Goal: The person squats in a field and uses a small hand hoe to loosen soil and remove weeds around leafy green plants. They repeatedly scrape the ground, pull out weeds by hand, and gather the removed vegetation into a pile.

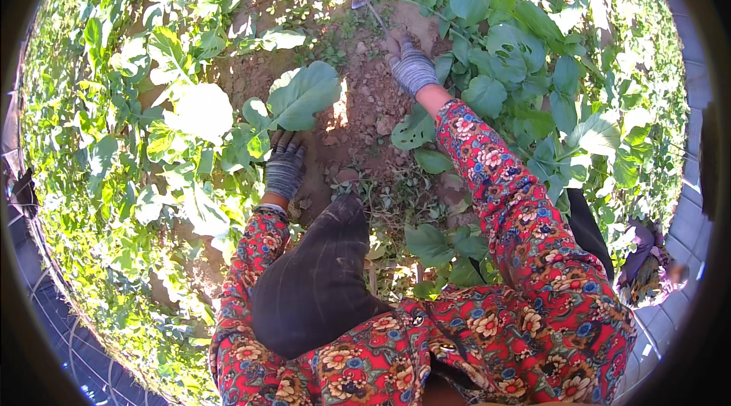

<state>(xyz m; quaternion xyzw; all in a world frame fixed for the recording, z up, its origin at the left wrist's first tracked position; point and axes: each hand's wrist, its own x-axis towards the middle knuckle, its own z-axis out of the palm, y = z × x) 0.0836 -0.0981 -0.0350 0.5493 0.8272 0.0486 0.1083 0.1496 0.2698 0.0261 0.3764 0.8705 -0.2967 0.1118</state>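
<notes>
My right hand (412,68), in a grey knitted glove with soiled fingertips, reaches forward and is closed on a small hand hoe (375,13). The hoe's thin shaft runs up and left to a metal blade (358,3) at the soil. My left hand (285,168), gloved alike, rests low on the ground beside my bent knee, under a broad green leaf (304,96); its fingers are partly shaded, and I see nothing held in it. Brown crumbly soil (371,103) lies between the hands.
Leafy green plants (514,52), some leaves with holes, stand close on the right. More sunlit plants (114,177) fill the left. Small weeds (405,194) lie before my dark-trousered knee (320,280). Another person (645,263) is low at the far right, near a paved strip (694,177).
</notes>
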